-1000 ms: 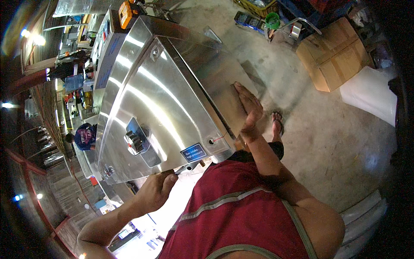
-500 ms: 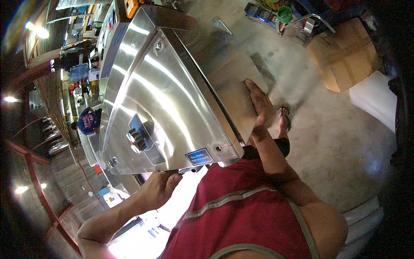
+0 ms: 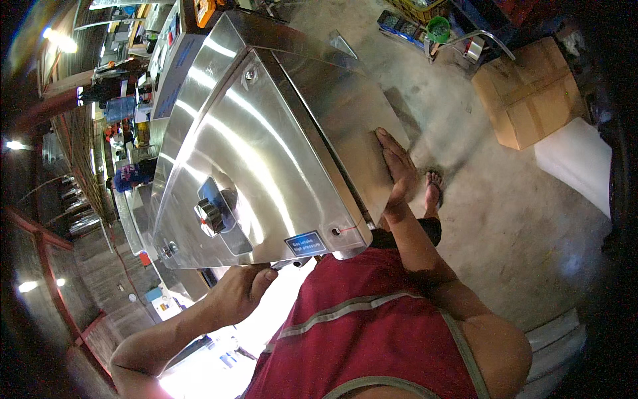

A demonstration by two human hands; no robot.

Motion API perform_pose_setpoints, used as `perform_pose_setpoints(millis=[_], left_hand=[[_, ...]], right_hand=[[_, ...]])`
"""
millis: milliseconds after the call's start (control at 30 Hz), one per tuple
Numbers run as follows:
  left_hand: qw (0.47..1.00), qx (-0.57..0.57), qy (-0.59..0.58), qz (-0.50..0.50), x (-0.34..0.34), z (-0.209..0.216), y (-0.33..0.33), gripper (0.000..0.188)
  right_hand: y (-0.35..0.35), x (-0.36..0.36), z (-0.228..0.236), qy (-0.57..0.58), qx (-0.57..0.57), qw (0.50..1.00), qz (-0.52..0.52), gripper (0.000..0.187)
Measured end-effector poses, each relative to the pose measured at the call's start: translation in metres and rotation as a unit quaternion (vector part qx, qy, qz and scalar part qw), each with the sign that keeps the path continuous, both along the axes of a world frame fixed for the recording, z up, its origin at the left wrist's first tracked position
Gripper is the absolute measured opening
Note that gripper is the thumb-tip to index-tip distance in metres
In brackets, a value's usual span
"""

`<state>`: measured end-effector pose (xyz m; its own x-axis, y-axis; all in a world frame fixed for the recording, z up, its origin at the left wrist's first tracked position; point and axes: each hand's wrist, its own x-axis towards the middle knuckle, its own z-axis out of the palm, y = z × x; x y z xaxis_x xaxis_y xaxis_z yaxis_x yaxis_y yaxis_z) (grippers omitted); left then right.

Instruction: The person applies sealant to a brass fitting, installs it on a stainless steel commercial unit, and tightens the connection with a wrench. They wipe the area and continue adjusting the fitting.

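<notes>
A large stainless-steel gas appliance (image 3: 279,146), boxy with slanted sides, is tilted in front of my body. On its shiny front panel are a black-and-silver control knob (image 3: 211,216), a blue label (image 3: 304,244) and a small round hole near the corner. My left hand (image 3: 242,289) grips the lower edge, its fingers curled out of sight beneath and the thumb showing. Against the appliance's right side wall, my right hand (image 3: 399,163) lies flat with its fingers stretched out. What carries the appliance from below is hidden.
At far left, a person (image 3: 129,176) in a dark cap is by a cluttered workbench (image 3: 176,73). A cardboard box (image 3: 528,93) and a white sheet (image 3: 575,163) lie on the concrete floor at right. A green bowl (image 3: 438,30) and trays stand at the back.
The view has shifted slightly. The person at far left has moved and lowered their head a little. Both my hands keep their places on the appliance.
</notes>
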<state>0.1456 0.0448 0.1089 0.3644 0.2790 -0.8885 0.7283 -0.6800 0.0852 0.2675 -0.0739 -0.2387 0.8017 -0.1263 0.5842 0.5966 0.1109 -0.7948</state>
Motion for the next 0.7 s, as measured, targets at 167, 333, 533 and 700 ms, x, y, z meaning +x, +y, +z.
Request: perform_pose_setpoints(millis=[167, 333, 533, 700], left_hand=[[1.0, 0.002, 0.012, -0.023, -0.0018, -0.002, 0.004, 0.057], [0.999, 0.001, 0.004, -0.035, -0.0054, -0.0041, 0.0056, 0.067], [0.998, 0.0, 0.049, -0.032, -0.0009, -0.0004, 0.0076, 0.064], [0.999, 0.017, 0.024, -0.026, 0.0018, 0.0027, 0.0034, 0.058]], right_hand=[[0.0006, 0.0004, -0.002, -0.001, -0.043, 0.999, -0.017, 0.028], [0.0024, 0.0029, -0.0012, -0.029, -0.007, 0.999, -0.027, 0.03], [0.0013, 0.0013, -0.0036, -0.028, -0.009, 1.0, -0.006, 0.03], [0.001, 0.0004, -0.0013, -0.002, 0.016, 1.0, 0.018, 0.031]])
